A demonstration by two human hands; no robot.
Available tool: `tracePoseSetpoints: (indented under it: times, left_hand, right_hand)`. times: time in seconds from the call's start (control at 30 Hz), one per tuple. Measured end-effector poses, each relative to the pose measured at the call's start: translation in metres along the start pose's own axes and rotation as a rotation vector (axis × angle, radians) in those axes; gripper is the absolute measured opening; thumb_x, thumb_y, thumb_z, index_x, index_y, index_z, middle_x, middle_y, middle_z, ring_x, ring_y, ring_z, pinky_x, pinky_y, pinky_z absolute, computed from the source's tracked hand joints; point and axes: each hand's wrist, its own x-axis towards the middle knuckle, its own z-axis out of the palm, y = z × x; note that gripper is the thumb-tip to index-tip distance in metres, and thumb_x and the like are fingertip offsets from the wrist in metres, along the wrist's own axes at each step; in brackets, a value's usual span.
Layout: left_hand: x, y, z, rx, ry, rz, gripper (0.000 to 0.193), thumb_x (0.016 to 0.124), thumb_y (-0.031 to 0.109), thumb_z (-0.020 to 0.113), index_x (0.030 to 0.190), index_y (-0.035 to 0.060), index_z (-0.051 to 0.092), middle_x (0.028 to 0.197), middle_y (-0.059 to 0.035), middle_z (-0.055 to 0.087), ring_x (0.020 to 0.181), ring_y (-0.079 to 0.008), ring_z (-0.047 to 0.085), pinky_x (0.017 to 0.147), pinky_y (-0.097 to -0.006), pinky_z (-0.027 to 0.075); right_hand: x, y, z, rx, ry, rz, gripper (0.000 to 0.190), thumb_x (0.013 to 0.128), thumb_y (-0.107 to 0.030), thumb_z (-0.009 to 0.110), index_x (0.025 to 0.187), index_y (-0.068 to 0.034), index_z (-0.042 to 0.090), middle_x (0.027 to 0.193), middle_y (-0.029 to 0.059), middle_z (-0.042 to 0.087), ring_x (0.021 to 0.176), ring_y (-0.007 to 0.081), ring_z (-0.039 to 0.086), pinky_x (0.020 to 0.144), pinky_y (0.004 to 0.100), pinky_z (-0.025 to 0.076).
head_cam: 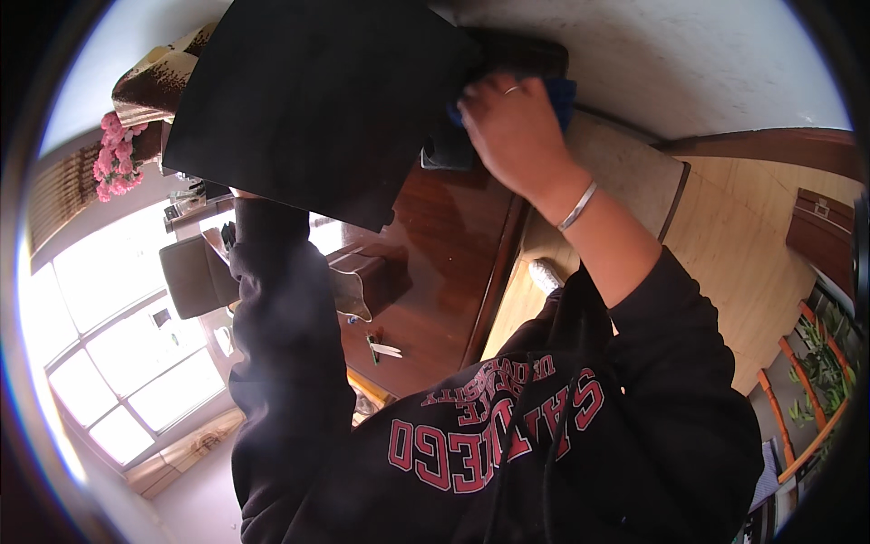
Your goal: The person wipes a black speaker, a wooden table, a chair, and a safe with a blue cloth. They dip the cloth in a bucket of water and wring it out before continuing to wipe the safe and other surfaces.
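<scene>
A large flat black panel, possibly a monitor, fills the upper middle of the view above a glossy brown wooden desk (442,238). My right hand (520,136), with a ring and a bracelet, is closed on a blue cloth (563,102) at the right edge of the panel (312,102). The cloth shows on both sides of my fingers. My left arm reaches up to the panel's lower left edge; only a sliver of my left hand (246,194) shows, the rest being hidden behind the panel. Whether it grips the panel is unclear.
A brown box (367,275) stands on the desk, near a small green and white object (382,348). Pink flowers (117,160) and a grey-brown chair (194,277) are at the left, by a bright window (129,340). A white wall (680,61) rises beyond my right hand.
</scene>
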Motion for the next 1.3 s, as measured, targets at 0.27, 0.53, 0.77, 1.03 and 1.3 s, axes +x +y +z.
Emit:
tracePoseSetpoints:
  times: [0.27, 0.53, 0.77, 1.03, 1.3]
  left_hand:
    - [0.001, -0.005, 0.003, -0.007, 0.000, 0.002, 0.077, 0.096, 0.064, 0.043, 0.152, 0.0113, 0.034, 0.154, -0.0112, 0.038, 0.140, -0.0336, 0.039, 0.117, -0.0511, 0.030]
    - [0.004, -0.008, 0.005, -0.008, -0.004, 0.004, 0.077, 0.096, 0.063, 0.043, 0.152, 0.0113, 0.034, 0.154, -0.0112, 0.038, 0.140, -0.0335, 0.039, 0.117, -0.0509, 0.030]
    - [-0.003, -0.010, 0.006, -0.029, 0.022, 0.011, 0.076, 0.097, 0.063, 0.043, 0.152, 0.0113, 0.034, 0.154, -0.0111, 0.039, 0.140, -0.0334, 0.039, 0.117, -0.0508, 0.030]
    - [-0.016, -0.017, 0.002, -0.085, 0.073, 0.020, 0.076, 0.097, 0.063, 0.042, 0.152, 0.0113, 0.034, 0.154, -0.0110, 0.039, 0.140, -0.0332, 0.039, 0.117, -0.0506, 0.030]
    - [-0.037, -0.030, 0.003, -0.181, 0.133, 0.045, 0.075, 0.097, 0.063, 0.042, 0.152, 0.0113, 0.035, 0.154, -0.0110, 0.039, 0.139, -0.0331, 0.040, 0.117, -0.0505, 0.030]
  right_hand:
    - [-0.059, -0.088, -0.002, 0.292, -0.223, -0.201, 0.023, 0.088, -0.018, 0.055, 0.105, -0.006, 0.065, 0.118, 0.0049, 0.060, 0.118, 0.0221, 0.053, 0.093, 0.0386, 0.044]
    - [-0.015, -0.020, -0.010, 0.040, -0.061, 0.066, 0.017, 0.085, -0.017, 0.060, 0.096, -0.008, 0.069, 0.103, 0.0067, 0.066, 0.099, 0.0249, 0.058, 0.079, 0.0408, 0.043]
    - [-0.066, -0.062, -0.008, 0.252, -0.100, -0.080, 0.021, 0.084, -0.016, 0.064, 0.103, -0.007, 0.066, 0.111, 0.0032, 0.062, 0.111, 0.0236, 0.057, 0.087, 0.0390, 0.045]
    - [-0.100, -0.050, -0.018, 0.510, -0.068, -0.145, 0.028, 0.079, -0.010, 0.071, 0.106, -0.011, 0.065, 0.114, 0.0002, 0.061, 0.110, 0.0209, 0.057, 0.092, 0.0362, 0.043]
    - [-0.121, -0.052, -0.036, 0.780, 0.166, 0.365, 0.022, 0.084, -0.005, 0.065, 0.105, -0.002, 0.061, 0.101, 0.0139, 0.063, 0.095, 0.0352, 0.058, 0.079, 0.0429, 0.050]
